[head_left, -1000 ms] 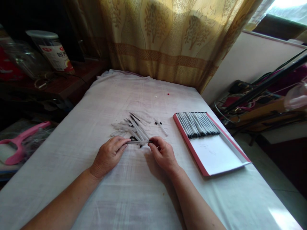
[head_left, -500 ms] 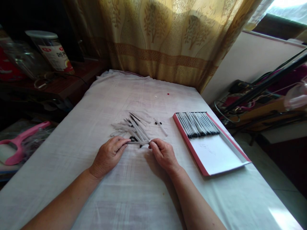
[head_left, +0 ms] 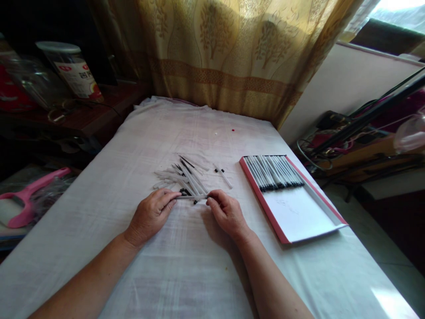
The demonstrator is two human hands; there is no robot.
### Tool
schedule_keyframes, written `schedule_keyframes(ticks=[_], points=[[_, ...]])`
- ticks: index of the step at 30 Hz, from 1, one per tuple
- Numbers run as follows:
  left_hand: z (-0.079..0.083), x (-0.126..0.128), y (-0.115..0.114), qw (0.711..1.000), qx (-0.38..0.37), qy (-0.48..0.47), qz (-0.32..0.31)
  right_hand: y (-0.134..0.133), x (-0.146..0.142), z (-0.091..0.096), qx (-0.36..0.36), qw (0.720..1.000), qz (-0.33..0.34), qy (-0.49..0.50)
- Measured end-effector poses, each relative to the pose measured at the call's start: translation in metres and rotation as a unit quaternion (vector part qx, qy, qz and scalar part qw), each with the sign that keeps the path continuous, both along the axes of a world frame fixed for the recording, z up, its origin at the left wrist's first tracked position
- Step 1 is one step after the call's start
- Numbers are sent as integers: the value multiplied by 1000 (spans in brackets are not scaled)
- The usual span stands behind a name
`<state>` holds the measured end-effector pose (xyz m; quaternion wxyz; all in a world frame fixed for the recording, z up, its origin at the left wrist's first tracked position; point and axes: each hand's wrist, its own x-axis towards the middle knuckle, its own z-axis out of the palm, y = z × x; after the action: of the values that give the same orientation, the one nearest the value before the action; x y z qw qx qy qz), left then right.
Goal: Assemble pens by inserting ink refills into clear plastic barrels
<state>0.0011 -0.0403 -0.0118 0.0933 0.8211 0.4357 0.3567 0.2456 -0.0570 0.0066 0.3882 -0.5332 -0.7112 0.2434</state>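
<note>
A thin pen point(head_left: 191, 197) is held at both ends, to the left of the box point(head_left: 264, 203) with pink sides. One end is pinched by the thumb and finger of the left hand point(head_left: 152, 213). The other end, where something dark can be seen, is pinched by the right hand point(head_left: 229, 213), the one nearer the box. The two hands are apart, with just the pen between them.

It looks as if one pen is being put right, with care given to its dark end. Whether a part is pushed on or pulled off cannot be told. For the next move, a firm pinch at both ends seems to be needed, and a straight line too, so that the pen is not bent.

Just past the pen, also left of the box, a messy pile point(head_left: 192, 178) of clear tubes and black bits can be seen. Between the pile and the box, a loose tube point(head_left: 226, 179) is laid on the cloth point(head_left: 159, 274), with small black bits by it. Inside the box, at its far end, many pens point(head_left: 274, 172) are lined up side by side, with their black ends toward the near side. Beyond the box, a gold curtain point(head_left: 226, 53) is hung.
</note>
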Motion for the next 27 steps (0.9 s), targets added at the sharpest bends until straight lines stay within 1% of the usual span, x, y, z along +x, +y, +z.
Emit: schedule_keyframes(ticks=[3,7,10,13,18,23,25,27], points=[[-1,-1,0,1000,-7,-4,3,0,1,0,-1,1000,-2,-23],[-2,0,1,1000,-10,-12,6,0,0,-1,-8,1000,11,-24],[-1,1,0,999,-21,-23,13,0,-1,0,2,1000,9,0],[4,2,-1,998,-49,-18,23,0,-1,2,15,999,-2,35],[11,1,-2,997,-77,1,9,-1,-1,3,14,999,-12,44],[10,3,-2,994,-95,-47,38,-2,-1,0,4,999,-12,52],[10,3,-2,993,-99,-46,44,-2,-2,-2,-3,997,-15,71],[10,2,-2,995,-93,-27,34,-1,-2,-3,-11,995,-19,95]])
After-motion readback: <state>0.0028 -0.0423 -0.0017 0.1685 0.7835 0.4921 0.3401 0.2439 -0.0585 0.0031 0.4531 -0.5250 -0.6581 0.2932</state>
